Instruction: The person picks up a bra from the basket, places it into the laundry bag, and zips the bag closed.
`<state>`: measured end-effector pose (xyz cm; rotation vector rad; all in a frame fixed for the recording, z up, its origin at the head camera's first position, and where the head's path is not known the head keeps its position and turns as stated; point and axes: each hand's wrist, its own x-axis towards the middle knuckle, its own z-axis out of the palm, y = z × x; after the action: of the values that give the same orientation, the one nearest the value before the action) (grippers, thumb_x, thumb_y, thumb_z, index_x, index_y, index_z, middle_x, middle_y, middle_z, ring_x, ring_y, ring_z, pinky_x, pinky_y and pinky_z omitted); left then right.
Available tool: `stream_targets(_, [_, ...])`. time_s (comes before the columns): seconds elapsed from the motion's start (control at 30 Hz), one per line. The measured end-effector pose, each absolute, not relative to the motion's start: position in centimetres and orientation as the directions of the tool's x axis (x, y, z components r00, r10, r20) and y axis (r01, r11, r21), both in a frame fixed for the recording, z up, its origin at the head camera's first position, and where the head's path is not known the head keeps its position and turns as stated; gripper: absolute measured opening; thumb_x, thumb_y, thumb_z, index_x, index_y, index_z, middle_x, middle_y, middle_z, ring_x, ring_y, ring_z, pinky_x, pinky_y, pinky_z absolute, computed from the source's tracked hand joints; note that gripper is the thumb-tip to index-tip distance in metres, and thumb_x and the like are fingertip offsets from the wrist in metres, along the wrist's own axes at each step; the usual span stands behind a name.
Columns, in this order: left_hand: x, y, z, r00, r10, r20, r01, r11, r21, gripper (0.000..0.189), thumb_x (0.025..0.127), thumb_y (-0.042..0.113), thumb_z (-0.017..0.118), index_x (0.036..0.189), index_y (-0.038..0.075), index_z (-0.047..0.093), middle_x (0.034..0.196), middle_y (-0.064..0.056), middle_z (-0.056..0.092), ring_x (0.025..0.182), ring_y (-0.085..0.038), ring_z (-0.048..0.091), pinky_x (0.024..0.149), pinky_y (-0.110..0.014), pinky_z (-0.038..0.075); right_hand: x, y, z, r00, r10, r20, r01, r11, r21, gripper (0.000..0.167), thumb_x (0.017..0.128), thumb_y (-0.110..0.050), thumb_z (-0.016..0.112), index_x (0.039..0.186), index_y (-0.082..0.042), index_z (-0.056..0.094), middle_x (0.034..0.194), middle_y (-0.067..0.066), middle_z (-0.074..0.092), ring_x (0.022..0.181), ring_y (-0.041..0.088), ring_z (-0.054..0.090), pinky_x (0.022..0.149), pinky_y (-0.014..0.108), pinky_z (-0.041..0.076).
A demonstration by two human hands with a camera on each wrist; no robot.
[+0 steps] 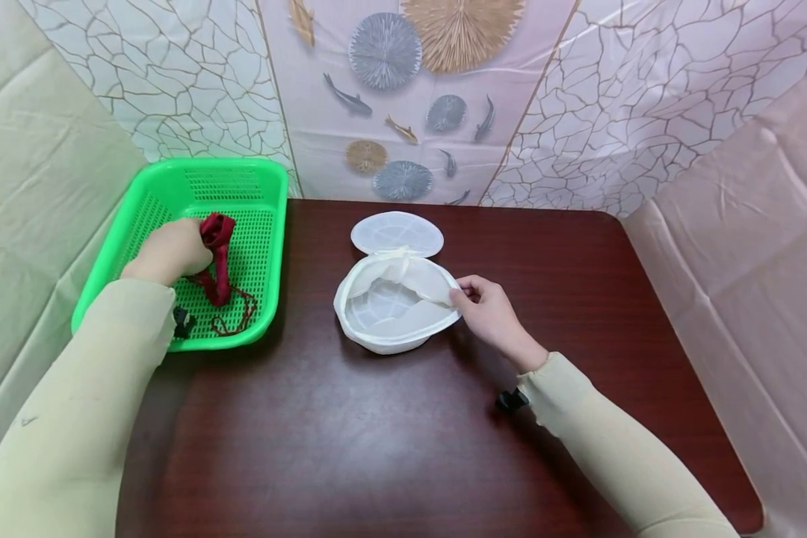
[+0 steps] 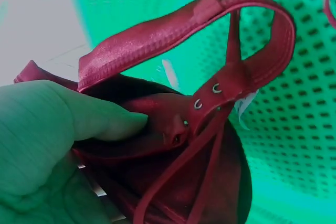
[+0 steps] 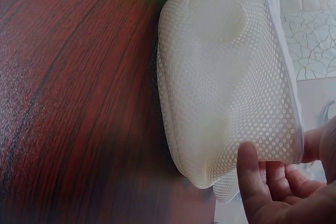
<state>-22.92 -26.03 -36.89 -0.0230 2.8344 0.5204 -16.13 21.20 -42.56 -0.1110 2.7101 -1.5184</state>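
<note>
In the head view, a white mesh laundry bag [image 1: 403,338] stands on the table with its round lid [image 1: 397,233] flipped back. My right hand [image 1: 487,310] pinches the rim on its right side. Honeycomb mesh [image 3: 226,77] fills much of the right wrist view, thumb and fingers at its edge. My left hand [image 1: 175,250] is over the green basket and grips a dark red garment [image 1: 220,261]. Up close, the garment [image 2: 194,124] has a broad looped strap, metal eyelets and thin laces. Part of it is hidden by my left hand.
The green plastic basket [image 1: 279,246] sits at the table's left side, against the fabric-covered wall. Thin red cords [image 1: 245,314] trail over its perforated floor. Dark brown table [image 1: 350,433] extends in front of the bag and to its right. Patterned cloth [image 1: 403,119] lines the back.
</note>
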Motion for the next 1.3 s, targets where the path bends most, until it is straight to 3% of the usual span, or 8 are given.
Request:
stream_targets(0.73, [-20.6, -20.9, -32.4, -0.989, 0.149, 0.012, 0.138, 0.876, 0.463, 0.03, 0.077, 0.003, 0.063, 0.104, 0.004, 0.05, 0.093, -0.016, 0.053, 0.083, -0.035, 0.049, 0.064, -0.044, 0.044, -16.1, 20.9, -42.5, -0.997, -0.073, 0.029, -0.063, 0.539, -0.84, 0.019, 0.094, -0.016, 0.061, 0.105, -0.002, 0.067, 0.087, 0.009, 0.063, 0.075, 0.02, 0.056, 0.061, 0.022, 0.044])
stream_targets(1.17, [-17.2, -16.4, -29.7, -0.952, 0.234, 0.197, 0.302, 0.828, 0.473, 0.03, 0.077, 0.006, 0.069, 0.102, 0.008, 0.053, 0.094, -0.009, 0.055, 0.083, -0.029, 0.052, 0.072, -0.046, 0.047, -16.3, 20.5, -42.7, -0.995, -0.09, 0.038, -0.08, 0.528, -0.846, 0.017, 0.094, -0.015, 0.061, 0.103, -0.002, 0.067, 0.087, 0.009, 0.063, 0.075, 0.02, 0.056, 0.061, 0.022, 0.044])
stream_targets(1.3, [-16.5, -14.9, -29.8, -0.924, 0.279, 0.262, 0.373, 0.81, 0.452, 0.025, 0.076, 0.005, 0.066, 0.098, 0.009, 0.054, 0.091, -0.008, 0.054, 0.082, -0.027, 0.051, 0.071, -0.043, 0.045, -16.4, 20.5, -42.7, -0.995, -0.093, 0.036, -0.08, 0.53, -0.844, 0.017, 0.094, -0.016, 0.061, 0.103, -0.002, 0.067, 0.088, 0.009, 0.063, 0.075, 0.02, 0.056, 0.061, 0.023, 0.045])
